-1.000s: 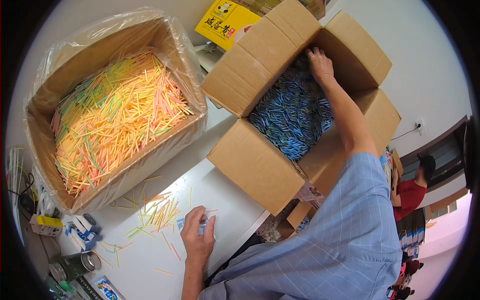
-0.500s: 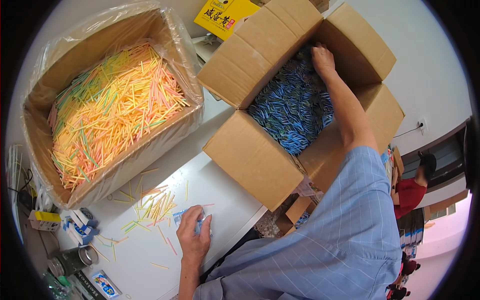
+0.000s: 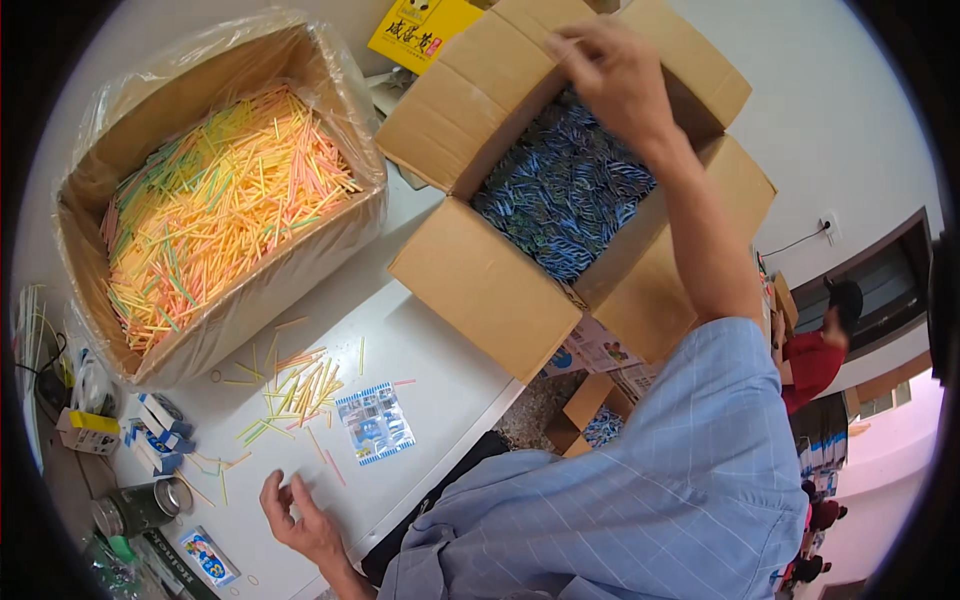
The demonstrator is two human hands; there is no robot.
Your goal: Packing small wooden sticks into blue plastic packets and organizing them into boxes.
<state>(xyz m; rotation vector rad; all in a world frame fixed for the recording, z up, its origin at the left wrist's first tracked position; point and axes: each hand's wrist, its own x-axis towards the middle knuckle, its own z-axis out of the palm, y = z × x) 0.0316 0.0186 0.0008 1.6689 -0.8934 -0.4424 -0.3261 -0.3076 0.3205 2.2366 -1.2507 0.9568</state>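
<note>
My left hand [image 3: 303,522] hovers low over the white table, fingers apart and loosely bent, with nothing in it. Beyond it lies a flat blue-and-clear sachet [image 3: 375,425]. A loose pile of thin pastel sticks [image 3: 305,390], yellow, pink and green, is spread beside the sachet. My right hand [image 3: 620,85] is raised over the open cardboard box [image 3: 490,285] at the far right. Motion smears its fingers, and whether they hold anything cannot be made out. Inside the box are many small blue-and-black striped pieces [image 3: 560,185].
At the left stands a plastic-lined carton [image 3: 240,300] full of pastel sticks. Small blue-white boxes [image 3: 155,435], a glass jar [image 3: 140,508] and a blue-white packet [image 3: 208,556] line the table's left side. A smaller box [image 3: 590,415] sits below the table edge. A person in red [image 3: 812,362] is at the right.
My left hand has left the sachet and moved left and nearer, uncovering it. My right hand has risen out of the box toward its far left flap. The whole view has shifted slightly.
</note>
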